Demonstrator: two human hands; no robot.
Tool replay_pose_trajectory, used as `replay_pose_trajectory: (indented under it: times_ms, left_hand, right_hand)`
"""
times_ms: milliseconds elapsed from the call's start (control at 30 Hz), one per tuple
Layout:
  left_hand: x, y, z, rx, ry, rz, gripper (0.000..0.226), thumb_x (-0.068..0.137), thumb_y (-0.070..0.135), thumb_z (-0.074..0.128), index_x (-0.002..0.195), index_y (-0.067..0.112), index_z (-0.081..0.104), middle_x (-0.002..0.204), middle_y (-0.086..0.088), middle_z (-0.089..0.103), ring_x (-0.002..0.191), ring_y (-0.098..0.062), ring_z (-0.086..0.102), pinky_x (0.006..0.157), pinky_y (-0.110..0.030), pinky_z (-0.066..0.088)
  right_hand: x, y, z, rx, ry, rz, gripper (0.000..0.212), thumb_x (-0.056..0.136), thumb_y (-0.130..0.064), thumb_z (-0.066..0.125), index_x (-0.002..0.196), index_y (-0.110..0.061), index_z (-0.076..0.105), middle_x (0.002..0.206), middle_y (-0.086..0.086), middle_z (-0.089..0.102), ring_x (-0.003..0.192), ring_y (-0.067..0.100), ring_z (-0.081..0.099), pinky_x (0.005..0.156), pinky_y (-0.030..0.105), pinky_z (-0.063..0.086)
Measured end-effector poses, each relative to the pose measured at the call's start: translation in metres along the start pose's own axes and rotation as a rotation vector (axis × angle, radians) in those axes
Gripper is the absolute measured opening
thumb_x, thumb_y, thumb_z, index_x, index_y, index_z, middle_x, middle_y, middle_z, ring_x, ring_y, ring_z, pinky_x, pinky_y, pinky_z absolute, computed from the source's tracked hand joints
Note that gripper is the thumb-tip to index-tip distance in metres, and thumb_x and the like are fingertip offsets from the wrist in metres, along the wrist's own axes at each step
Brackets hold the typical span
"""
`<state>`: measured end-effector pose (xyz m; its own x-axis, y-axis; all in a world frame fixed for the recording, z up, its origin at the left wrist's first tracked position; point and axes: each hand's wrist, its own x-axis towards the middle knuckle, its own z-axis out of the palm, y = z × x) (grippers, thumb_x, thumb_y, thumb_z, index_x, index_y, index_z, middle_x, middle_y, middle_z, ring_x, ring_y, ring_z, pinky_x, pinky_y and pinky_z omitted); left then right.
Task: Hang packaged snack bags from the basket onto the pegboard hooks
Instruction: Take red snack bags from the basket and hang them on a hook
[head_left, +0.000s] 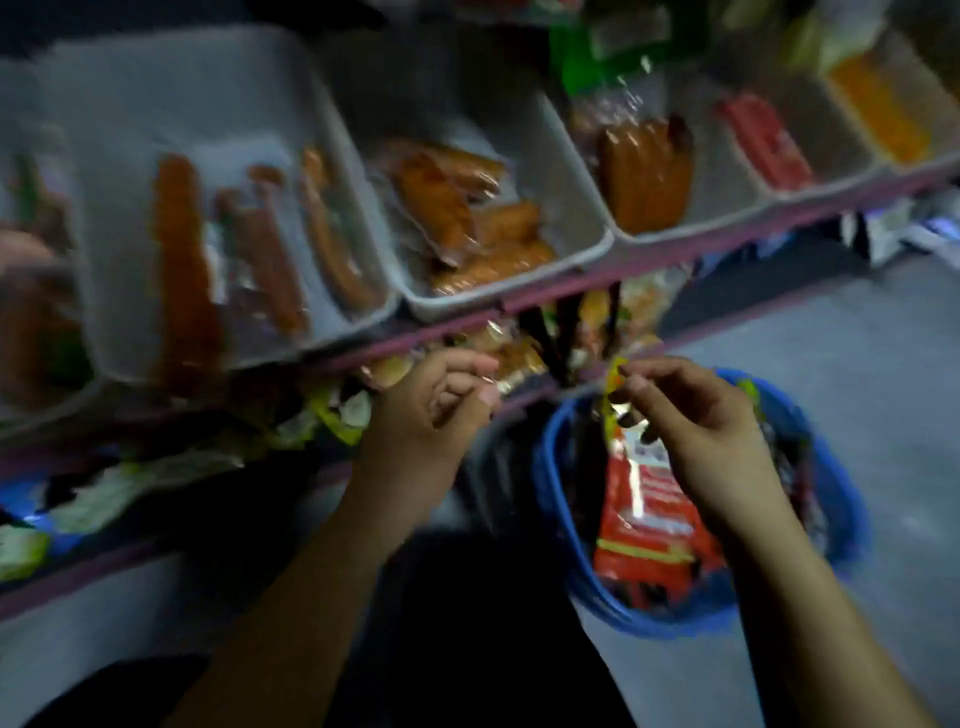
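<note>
Hanging is under way: the right hand (696, 431) pinches the yellow top of a red snack bag (644, 514), lifted just above the blue basket (836, 499). The bag hangs long axis upright, header up. Left hand (431, 415), left of the basket, has its fingers curled at hanging packets. Next: thread the header onto a hook.

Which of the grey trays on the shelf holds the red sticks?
The grey tray second from the right end; its red sticks stand out, while the others hold orange or brown packs.
</note>
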<state>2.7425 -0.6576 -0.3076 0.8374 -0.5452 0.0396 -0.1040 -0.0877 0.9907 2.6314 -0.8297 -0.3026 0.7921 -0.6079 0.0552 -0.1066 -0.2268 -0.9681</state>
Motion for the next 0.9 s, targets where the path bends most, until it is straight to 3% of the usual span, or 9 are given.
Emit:
replay_pose_trajectory:
  times_ms: [100,167,267,400,533,600,733,900]
  left_hand:
    - [-0.011,-0.044,0.065,0.04,-0.154,-0.143,0.012,0.077,0.025,0.059,0.083,0.035,0.061,0.071,0.013,0.067,0.072,-0.003,0.063,0.075,-0.02,0.049]
    - [-0.013,-0.074,0.099,0.083,-0.225,-0.229,0.021,0.084,0.014,0.063,0.083,0.035,0.061,0.076,0.01,0.066,0.077,-0.009,0.062,0.082,-0.03,0.047]
    - [-0.011,-0.11,0.139,0.166,-0.286,-0.34,0.02,0.086,0.004,0.062,0.091,0.023,0.059,0.089,0.001,0.065,0.082,-0.014,0.06,0.082,-0.028,0.045]
    - [0.001,-0.139,0.179,0.168,-0.239,-0.498,0.036,0.086,0.007,0.064,0.119,0.005,0.05,0.106,-0.004,0.055,0.094,-0.02,0.057,0.077,-0.029,0.048]
    - [0.007,-0.151,0.206,0.115,-0.231,-0.576,0.019,0.084,0.008,0.067,0.099,0.01,0.056,0.102,-0.011,0.065,0.085,-0.024,0.062,0.082,-0.038,0.052]
    - [0.009,-0.152,0.208,0.059,-0.195,-0.617,0.014,0.085,0.01,0.066,0.098,0.014,0.061,0.103,-0.013,0.069,0.088,-0.026,0.066,0.086,-0.042,0.053]
    - [0.016,-0.152,0.198,-0.03,-0.06,-0.708,0.009,0.091,0.016,0.058,0.092,0.022,0.065,0.101,-0.01,0.072,0.088,-0.027,0.069,0.085,-0.045,0.055]
    - [0.022,-0.153,0.178,0.032,0.222,-0.582,0.027,0.092,0.029,0.057,0.119,0.026,0.056,0.095,0.002,0.067,0.085,-0.021,0.067,0.075,-0.041,0.054]
  right_hand:
    - [-0.018,0.06,-0.061,-0.074,0.095,0.168,0.02,0.091,-0.002,0.056,0.079,-0.017,0.062,0.06,-0.008,0.067,0.052,-0.003,0.058,0.051,0.009,0.043]
    - [-0.024,0.101,-0.089,-0.173,0.112,0.266,0.024,0.091,-0.001,0.057,0.076,-0.019,0.06,0.059,-0.008,0.065,0.056,0.0,0.058,0.059,0.014,0.045]
    - [-0.027,0.152,-0.111,-0.355,0.041,0.381,0.003,0.087,-0.009,0.064,0.085,-0.011,0.063,0.076,0.006,0.065,0.072,0.018,0.058,0.073,0.037,0.046]
    - [-0.021,0.188,-0.116,-0.497,0.052,0.435,0.032,0.083,-0.015,0.068,0.113,-0.006,0.06,0.103,0.014,0.069,0.09,0.026,0.064,0.083,0.037,0.051]
    - [-0.016,0.201,-0.102,-0.375,-0.03,0.481,0.04,0.088,-0.013,0.061,0.127,-0.01,0.05,0.123,0.01,0.062,0.109,0.024,0.06,0.096,0.04,0.048]
    - [-0.017,0.204,-0.095,-0.361,-0.022,0.46,0.045,0.091,-0.014,0.057,0.135,-0.013,0.045,0.128,0.007,0.059,0.113,0.02,0.056,0.095,0.033,0.044]
    - [-0.019,0.204,-0.091,-0.213,-0.035,0.433,0.042,0.096,-0.016,0.052,0.137,-0.018,0.046,0.124,0.006,0.063,0.113,0.023,0.06,0.097,0.04,0.048]
    - [-0.008,0.205,-0.099,-0.243,0.0,0.403,0.024,0.096,-0.013,0.05,0.118,-0.014,0.061,0.12,0.005,0.065,0.109,0.02,0.061,0.091,0.03,0.048]
